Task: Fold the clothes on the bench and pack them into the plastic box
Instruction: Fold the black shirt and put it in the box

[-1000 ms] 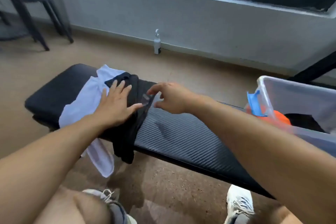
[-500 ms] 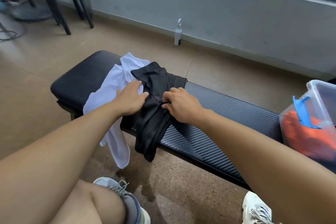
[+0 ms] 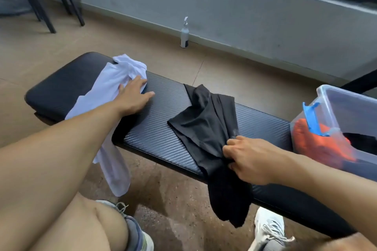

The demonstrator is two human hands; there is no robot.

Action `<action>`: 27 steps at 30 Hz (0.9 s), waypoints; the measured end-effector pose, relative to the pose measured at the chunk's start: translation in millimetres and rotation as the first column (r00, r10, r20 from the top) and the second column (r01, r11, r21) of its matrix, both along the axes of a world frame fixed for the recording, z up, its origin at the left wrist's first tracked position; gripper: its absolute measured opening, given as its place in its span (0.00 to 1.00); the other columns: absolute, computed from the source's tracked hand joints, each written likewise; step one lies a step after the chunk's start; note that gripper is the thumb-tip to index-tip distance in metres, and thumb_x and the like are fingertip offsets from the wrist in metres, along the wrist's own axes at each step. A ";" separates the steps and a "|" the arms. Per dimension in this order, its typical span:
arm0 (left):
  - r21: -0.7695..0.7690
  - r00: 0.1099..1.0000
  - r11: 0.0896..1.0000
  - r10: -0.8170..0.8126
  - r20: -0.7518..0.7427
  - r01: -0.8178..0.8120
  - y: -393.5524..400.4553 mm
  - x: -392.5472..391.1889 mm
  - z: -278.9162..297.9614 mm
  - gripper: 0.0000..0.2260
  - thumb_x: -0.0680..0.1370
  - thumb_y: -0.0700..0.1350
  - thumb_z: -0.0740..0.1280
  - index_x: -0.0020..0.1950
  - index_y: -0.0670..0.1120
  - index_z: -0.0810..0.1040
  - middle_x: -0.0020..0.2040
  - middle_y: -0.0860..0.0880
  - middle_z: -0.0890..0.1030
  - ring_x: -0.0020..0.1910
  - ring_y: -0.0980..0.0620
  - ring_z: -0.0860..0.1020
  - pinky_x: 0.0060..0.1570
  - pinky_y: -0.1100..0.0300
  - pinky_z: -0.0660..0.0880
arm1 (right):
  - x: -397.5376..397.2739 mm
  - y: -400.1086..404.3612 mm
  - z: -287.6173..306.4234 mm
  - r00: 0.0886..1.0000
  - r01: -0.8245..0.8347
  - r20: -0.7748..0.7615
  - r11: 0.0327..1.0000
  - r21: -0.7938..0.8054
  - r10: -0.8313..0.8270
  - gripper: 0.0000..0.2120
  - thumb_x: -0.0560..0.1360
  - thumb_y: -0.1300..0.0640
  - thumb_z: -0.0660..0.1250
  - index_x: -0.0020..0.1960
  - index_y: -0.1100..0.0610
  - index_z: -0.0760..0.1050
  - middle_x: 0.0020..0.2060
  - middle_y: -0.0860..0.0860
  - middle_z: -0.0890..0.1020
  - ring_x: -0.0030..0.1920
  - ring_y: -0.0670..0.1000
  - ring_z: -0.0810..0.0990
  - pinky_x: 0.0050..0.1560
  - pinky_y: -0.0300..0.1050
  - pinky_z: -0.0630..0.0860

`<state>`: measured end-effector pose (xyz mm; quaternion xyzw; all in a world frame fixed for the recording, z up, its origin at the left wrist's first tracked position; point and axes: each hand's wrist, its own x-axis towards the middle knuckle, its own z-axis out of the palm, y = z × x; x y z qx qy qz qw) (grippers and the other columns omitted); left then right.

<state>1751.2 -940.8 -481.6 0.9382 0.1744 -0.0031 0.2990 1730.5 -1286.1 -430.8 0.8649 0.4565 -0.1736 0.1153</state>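
On the black padded bench (image 3: 155, 128), the right hand (image 3: 247, 161) clenches a crumpled black garment (image 3: 206, 126) (unfolded); the left hand (image 3: 132, 98) rests flat-fingered on a white garment (image 3: 110, 87) at the bench's far-left end. The clear plastic box (image 3: 334, 112) at its right end holds orange clothing (image 3: 318, 146); two remain.

At the centre of the frame a black bench (image 3: 155, 128) runs from the left edge toward the lower right, and the left hand (image 3: 133, 98) lies flat with straight fingers on a white garment (image 3: 106, 89) draped over its left end and hanging off the near edge. To the right of centre the right hand (image 3: 247, 160) grips a bunched black garment (image 3: 208, 126) at the bench's near edge, its lower part dangling toward the floor. At the right edge stands a clear plastic box (image 3: 334, 104) with a blue latch (image 3: 313, 118) and orange cloth (image 3: 318, 144) inside, while a white spray bottle (image 3: 184, 33) stands by the grey wall in the upper middle.
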 end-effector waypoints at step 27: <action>0.204 0.998 0.977 0.052 0.048 -0.061 -53.1 59.4 -21.4 0.19 0.80 0.50 0.62 0.71 0.52 0.72 0.77 0.51 0.66 0.78 0.47 0.58 0.74 0.35 0.46 | -4.8 26.7 -44.5 0.997 0.048 -0.067 0.922 0.384 -0.023 0.27 0.78 0.32 0.57 0.76 0.35 0.64 0.79 0.45 0.62 0.77 0.53 0.59 0.73 0.52 0.59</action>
